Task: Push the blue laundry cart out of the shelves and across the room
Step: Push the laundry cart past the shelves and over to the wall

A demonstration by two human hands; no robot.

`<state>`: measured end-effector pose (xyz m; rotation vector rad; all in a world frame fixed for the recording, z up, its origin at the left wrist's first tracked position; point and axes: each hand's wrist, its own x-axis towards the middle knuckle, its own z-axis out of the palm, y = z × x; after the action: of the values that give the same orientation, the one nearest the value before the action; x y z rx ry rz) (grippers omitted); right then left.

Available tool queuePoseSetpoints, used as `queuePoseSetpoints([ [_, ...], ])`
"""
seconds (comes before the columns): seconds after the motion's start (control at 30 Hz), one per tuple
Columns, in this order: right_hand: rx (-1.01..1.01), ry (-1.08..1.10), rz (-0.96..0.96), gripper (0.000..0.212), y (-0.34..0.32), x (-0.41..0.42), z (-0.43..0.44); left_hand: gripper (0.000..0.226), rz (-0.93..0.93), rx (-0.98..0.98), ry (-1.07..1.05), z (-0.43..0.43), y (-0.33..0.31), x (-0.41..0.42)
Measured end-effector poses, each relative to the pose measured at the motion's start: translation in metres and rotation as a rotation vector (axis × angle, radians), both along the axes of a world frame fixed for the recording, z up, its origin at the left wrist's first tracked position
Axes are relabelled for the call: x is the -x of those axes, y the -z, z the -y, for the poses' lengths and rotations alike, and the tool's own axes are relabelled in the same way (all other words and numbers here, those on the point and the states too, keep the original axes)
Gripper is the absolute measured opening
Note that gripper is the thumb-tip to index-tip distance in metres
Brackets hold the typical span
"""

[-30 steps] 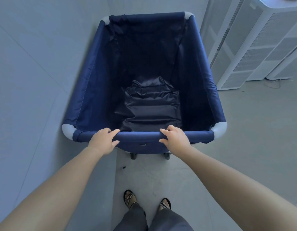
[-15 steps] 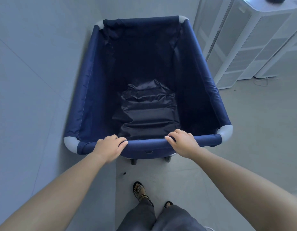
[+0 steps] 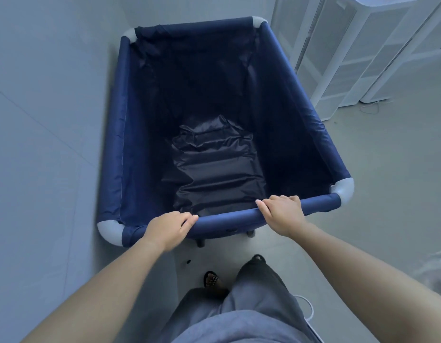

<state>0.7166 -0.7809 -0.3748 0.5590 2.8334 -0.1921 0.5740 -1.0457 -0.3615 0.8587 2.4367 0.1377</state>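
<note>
The blue laundry cart (image 3: 120, 149) fills the middle of the head view: dark blue fabric walls, grey rounded corners, a crumpled dark liner at the bottom, nothing else inside. It stands slightly turned, its near right corner further from me than its near left. My left hand (image 3: 168, 229) grips the near rail on its left part. My right hand (image 3: 282, 214) grips the same rail on its right part. Two small castors show under the near rail.
A grey wall (image 3: 41, 120) runs close along the cart's left side. White mesh-sided shelves (image 3: 343, 58) stand at the upper right, near the cart's far right corner. Grey floor (image 3: 387, 181) stretches to the right. My legs and sandalled feet (image 3: 212, 279) are directly behind the cart.
The cart has rolled and turned a little counter-clockwise in view, and its near rail sits lower. My feet have stepped forward. Both hands keep their grip on the rail.
</note>
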Motion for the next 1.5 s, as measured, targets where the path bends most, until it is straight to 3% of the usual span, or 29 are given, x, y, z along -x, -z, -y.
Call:
queuePoseSetpoints([
  [0.17,0.007,0.06,-0.03,0.052,0.002,0.006,0.002,0.052,-0.089,0.005,0.025,0.009,0.007,0.014],
  [0.43,0.017,-0.102,-0.03,0.048,0.003,0.018,-0.015,0.044,-0.063,0.003,0.161,0.006,0.008,0.028],
  [0.77,-0.009,-0.115,-0.004,0.06,0.01,0.021,-0.022,0.041,0.089,-0.032,0.203,0.003,0.01,0.034],
  [1.1,-0.058,-0.118,0.037,0.065,0.007,0.023,-0.02,0.03,-0.002,-0.067,0.285,0.007,0.012,0.034],
  [1.5,-0.047,-0.111,0.057,0.059,0.002,0.025,-0.018,0.036,0.022,-0.074,0.277,0.008,0.013,0.035],
])
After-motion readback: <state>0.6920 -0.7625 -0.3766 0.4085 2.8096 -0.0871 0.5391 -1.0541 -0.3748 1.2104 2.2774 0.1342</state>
